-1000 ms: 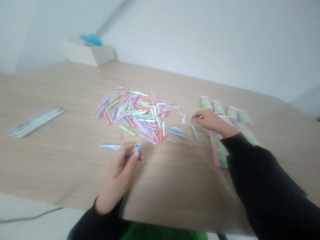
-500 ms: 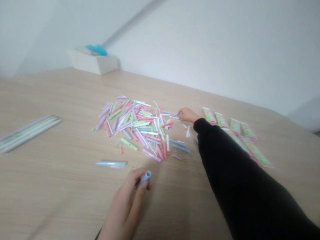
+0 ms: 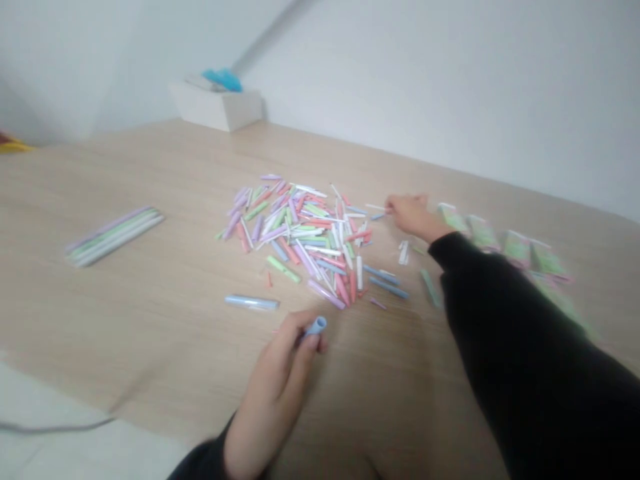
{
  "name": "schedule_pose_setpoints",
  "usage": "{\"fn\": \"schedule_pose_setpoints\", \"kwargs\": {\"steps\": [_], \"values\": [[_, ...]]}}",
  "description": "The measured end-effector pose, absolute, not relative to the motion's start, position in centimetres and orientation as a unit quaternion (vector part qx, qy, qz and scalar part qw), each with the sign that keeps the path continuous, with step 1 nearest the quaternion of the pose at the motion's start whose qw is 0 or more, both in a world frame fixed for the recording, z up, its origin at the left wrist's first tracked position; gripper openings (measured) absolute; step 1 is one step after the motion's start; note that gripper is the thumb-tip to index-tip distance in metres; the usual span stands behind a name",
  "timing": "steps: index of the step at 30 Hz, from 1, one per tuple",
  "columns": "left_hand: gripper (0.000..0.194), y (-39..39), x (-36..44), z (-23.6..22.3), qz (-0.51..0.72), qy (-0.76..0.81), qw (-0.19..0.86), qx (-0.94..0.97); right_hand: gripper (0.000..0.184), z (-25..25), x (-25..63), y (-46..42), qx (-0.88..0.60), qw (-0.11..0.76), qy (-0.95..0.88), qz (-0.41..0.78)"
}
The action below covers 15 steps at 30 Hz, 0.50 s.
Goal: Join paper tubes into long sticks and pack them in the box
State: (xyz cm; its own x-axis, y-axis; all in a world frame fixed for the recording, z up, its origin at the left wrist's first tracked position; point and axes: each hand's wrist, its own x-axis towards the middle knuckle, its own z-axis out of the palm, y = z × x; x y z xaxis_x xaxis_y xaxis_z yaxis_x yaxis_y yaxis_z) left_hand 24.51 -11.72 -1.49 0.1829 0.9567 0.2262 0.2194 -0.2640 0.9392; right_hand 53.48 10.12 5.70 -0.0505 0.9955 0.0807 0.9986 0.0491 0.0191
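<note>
Your left hand [image 3: 283, 380] pinches 1 light-blue tube [image 3: 317, 325] between its fingers, open end up, above the tabletop [image 3: 170, 313]. Your right hand [image 3: 411, 215] has its fingers drawn together around 1 thin white stick [image 3: 376, 207] (blurred), right of the multicoloured pile [image 3: 305, 233]. 1 clear-wrapped blue piece [image 3: 251, 303] lies near your left hand.

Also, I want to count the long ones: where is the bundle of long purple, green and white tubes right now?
In the head view, the tube bundle lies on the left side of the table, left of the heap of short coloured pieces.
</note>
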Motion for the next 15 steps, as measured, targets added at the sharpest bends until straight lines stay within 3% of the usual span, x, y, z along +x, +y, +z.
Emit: {"fn": "schedule_pose_setpoints", "kwargs": {"steps": [2, 7, 9, 13, 15], "values": [[0.015, -11.8, 24.5, -1.5, 0.452, 0.443, 0.421, 0.65, 0.027, 8.3, 52.5, 7.4, -0.659, 0.062, -0.75, -0.019], [0.014, -11.8, 24.3, -1.7, 0.438, 0.41, 0.443, 0.666, 0.018, 13.4, 50.4, -2.4, -0.438, 0.129, -0.875, 0.16], [0.013, -11.7, 24.3, -1.5, 0.431, 0.403, 0.441, 0.676, 0.011, 14.2, 49.4, -5.7, -0.378, 0.146, -0.897, 0.174], [0.014, -11.7, 24.4, -1.0, 0.41, 0.398, 0.431, 0.698, 0.016, 14.3, 47.5, -8.9, -0.391, 0.176, -0.887, 0.17], [0.014, -11.7, 24.4, -0.9, 0.408, 0.389, 0.43, 0.705, 0.023, 14.0, 47.2, -9.0, -0.419, 0.255, -0.845, 0.212]]}}
